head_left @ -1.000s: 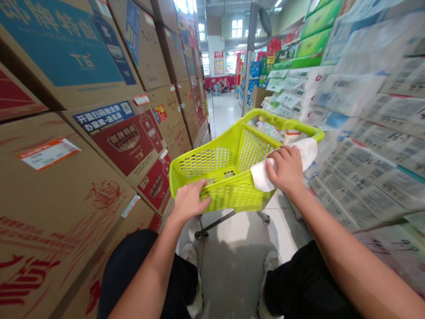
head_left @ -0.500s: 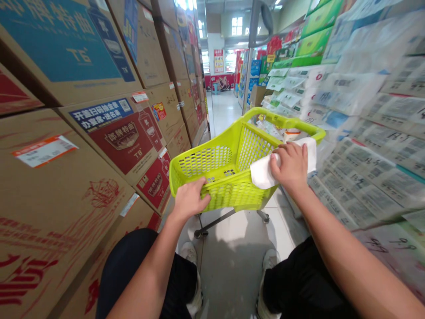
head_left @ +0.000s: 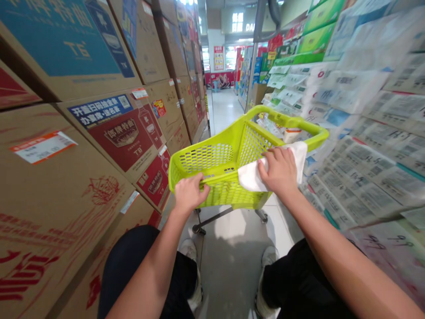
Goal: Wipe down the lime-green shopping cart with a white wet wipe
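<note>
A lime-green shopping cart point(head_left: 207, 153) with a perforated plastic basket stands sideways in front of me. My left hand point(head_left: 191, 192) grips its near rim, fingers over the edge and thumb on the outside. Over the same rim farther right, my right hand point(head_left: 279, 170) presses a white cloth point(head_left: 250, 177), its fingers curled on top. The cloth drapes down the outer side of the basket. At the cart's right end is the raised handle point(head_left: 315, 137), which neither hand touches. The inside of the near wall is partly hidden by my hands.
Stacked cardboard cartons point(head_left: 113, 133) wall in the left side. Packs of tissue paper point(head_left: 358, 164) are piled along the right. A grey upright post point(head_left: 259, 26) rises beyond the cart. The tiled floor point(head_left: 226, 110) runs away down the aisle, and my knees flank the cart's near side.
My right hand has slid the white cloth leftward along the near rim, away from the handle. My left hand keeps its grip in nearly the same place.
</note>
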Tool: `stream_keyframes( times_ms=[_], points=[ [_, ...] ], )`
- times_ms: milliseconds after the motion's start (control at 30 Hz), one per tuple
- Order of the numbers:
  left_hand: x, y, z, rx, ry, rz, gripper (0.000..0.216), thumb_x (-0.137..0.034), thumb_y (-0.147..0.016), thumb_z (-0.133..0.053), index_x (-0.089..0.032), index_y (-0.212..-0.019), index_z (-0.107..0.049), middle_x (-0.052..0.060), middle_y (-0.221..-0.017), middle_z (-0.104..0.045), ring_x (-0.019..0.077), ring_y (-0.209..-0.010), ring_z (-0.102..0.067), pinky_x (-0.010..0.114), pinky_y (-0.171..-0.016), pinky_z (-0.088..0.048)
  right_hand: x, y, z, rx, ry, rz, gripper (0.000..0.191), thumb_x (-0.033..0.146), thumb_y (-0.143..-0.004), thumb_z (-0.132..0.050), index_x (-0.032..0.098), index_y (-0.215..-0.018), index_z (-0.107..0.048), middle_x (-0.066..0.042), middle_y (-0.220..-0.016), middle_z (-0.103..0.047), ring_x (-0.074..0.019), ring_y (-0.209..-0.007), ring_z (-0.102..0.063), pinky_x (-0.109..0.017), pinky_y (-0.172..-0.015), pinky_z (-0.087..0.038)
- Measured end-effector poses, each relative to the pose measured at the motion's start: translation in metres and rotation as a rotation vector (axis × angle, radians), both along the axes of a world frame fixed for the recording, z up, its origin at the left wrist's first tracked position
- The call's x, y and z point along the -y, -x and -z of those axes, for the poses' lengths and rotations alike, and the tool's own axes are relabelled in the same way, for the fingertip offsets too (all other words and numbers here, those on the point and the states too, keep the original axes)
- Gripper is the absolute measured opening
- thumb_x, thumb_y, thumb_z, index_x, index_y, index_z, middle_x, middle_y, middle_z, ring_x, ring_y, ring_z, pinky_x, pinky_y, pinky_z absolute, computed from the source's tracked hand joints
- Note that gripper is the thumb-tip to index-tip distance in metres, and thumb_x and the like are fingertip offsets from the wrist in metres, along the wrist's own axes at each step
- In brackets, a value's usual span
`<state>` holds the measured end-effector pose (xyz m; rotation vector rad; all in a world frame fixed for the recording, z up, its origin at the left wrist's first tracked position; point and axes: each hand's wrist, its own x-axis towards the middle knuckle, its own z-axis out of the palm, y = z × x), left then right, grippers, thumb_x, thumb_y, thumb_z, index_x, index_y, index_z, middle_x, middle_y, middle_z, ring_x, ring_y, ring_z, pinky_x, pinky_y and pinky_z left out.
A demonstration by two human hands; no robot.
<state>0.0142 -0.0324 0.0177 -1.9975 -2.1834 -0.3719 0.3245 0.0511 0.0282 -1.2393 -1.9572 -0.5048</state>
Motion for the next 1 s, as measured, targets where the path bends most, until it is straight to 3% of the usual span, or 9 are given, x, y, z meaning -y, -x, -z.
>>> stream_keyframes(
  times_ms=[100, 267, 400, 533, 633, 733, 800, 867, 1000],
  points=[
    [-0.002, -0.008, 0.003, 0.010, -0.017, 0.024, 0.032, -0.043, -0.100, -0.059, -0.024, -0.120, -0.077, 0.010, -0.108, -0.086, 0.0362, -0.104, -0.081, 0.038, -0.080, -0.049, -0.004, -0.002, 0.001, -0.026, -0.026, 0.021, 0.036, 0.042, -0.112, -0.051, 0.020, -0.121, -0.078, -0.019, -0.125, -0.075, -0.0441, -0.138, -0.058, -0.072, -0.130, -0.035],
    [-0.003, -0.017, 0.001, 0.039, 0.001, 0.093, 0.031, -0.043, -0.100, -0.062, -0.024, -0.121, -0.075, 0.009, -0.106, -0.085, 0.0365, -0.105, -0.081, 0.039, -0.078, -0.049, 0.019, 0.045, 0.020, 0.081, 0.114, -0.290, 0.043, 0.048, -0.113, -0.055, 0.017, -0.134, -0.076, -0.017, -0.129, -0.077, -0.0396, -0.126, -0.063, -0.063, -0.129, -0.041],
    [0.000, -0.020, 0.000, 0.089, -0.004, 0.135, 0.028, -0.038, -0.102, -0.058, -0.025, -0.121, -0.075, 0.007, -0.111, -0.085, 0.0350, -0.109, -0.081, 0.040, -0.081, -0.051, 0.028, 0.058, 0.025, 0.073, 0.142, -0.337, 0.043, 0.046, -0.114, -0.055, 0.018, -0.140, -0.074, -0.016, -0.137, -0.078, -0.0394, -0.131, -0.064, -0.063, -0.130, -0.040],
    [0.006, -0.024, 0.005, 0.174, -0.019, 0.203, 0.034, -0.034, -0.100, -0.061, -0.023, -0.129, -0.074, 0.009, -0.121, -0.084, 0.0350, -0.117, -0.079, 0.043, -0.097, -0.055, 0.020, 0.042, 0.026, 0.055, 0.147, -0.349, 0.044, 0.045, -0.113, -0.056, 0.017, -0.142, -0.075, -0.018, -0.142, -0.078, -0.0417, -0.143, -0.064, -0.066, -0.131, -0.041],
    [0.005, -0.026, 0.007, 0.333, -0.121, 0.277, 0.050, -0.034, -0.101, -0.059, -0.020, -0.149, -0.066, 0.013, -0.140, -0.077, 0.0349, -0.130, -0.072, 0.050, -0.115, -0.050, 0.012, 0.029, 0.021, -0.056, 0.220, -0.449, 0.048, 0.043, -0.111, -0.059, 0.020, -0.153, -0.069, -0.016, -0.152, -0.075, -0.0407, -0.152, -0.062, -0.070, -0.133, -0.038],
    [0.000, -0.026, -0.002, 0.704, -0.282, 0.265, 0.089, -0.039, -0.097, -0.063, -0.018, -0.178, -0.033, 0.016, -0.144, -0.069, 0.0290, -0.119, -0.072, 0.049, -0.110, -0.054, 0.011, 0.020, -0.001, -0.339, 0.305, -0.593, 0.065, 0.043, -0.112, -0.059, 0.025, -0.173, -0.047, -0.015, -0.146, -0.079, -0.0348, -0.142, -0.072, -0.066, -0.126, -0.050],
    [0.000, -0.027, -0.019, 0.943, -0.342, 0.286, 0.107, -0.040, -0.095, -0.066, -0.016, -0.184, -0.013, 0.009, -0.117, -0.070, 0.0221, -0.093, -0.069, 0.040, -0.092, -0.058, 0.021, 0.017, -0.026, -0.529, 0.325, -0.662, 0.078, 0.047, -0.112, -0.062, 0.029, -0.181, -0.032, -0.011, -0.122, -0.085, -0.0315, -0.117, -0.082, -0.059, -0.111, -0.062],
    [0.008, -0.033, -0.043, 1.084, -0.350, 0.417, 0.114, -0.039, -0.097, -0.068, -0.017, -0.186, 0.001, -0.003, -0.087, -0.060, 0.0175, -0.073, -0.058, 0.032, -0.075, -0.054, 0.040, 0.016, -0.055, -0.658, 0.313, -0.713, 0.090, 0.053, -0.110, -0.066, 0.034, -0.185, -0.020, -0.004, -0.097, -0.081, -0.0284, -0.086, -0.080, -0.054, -0.089, -0.068],
    [0.031, -0.053, -0.089, 1.180, -0.369, 0.686, 0.120, -0.042, -0.104, -0.073, -0.032, -0.184, 0.016, -0.008, -0.077, -0.056, 0.0138, -0.060, -0.049, 0.027, -0.061, -0.046, 0.087, 0.019, -0.098, -0.803, 0.261, -0.803, 0.107, 0.057, -0.103, -0.080, 0.049, -0.184, -0.010, 0.002, -0.083, -0.070, -0.0228, -0.058, -0.060, -0.045, -0.056, -0.060]
  ],
)
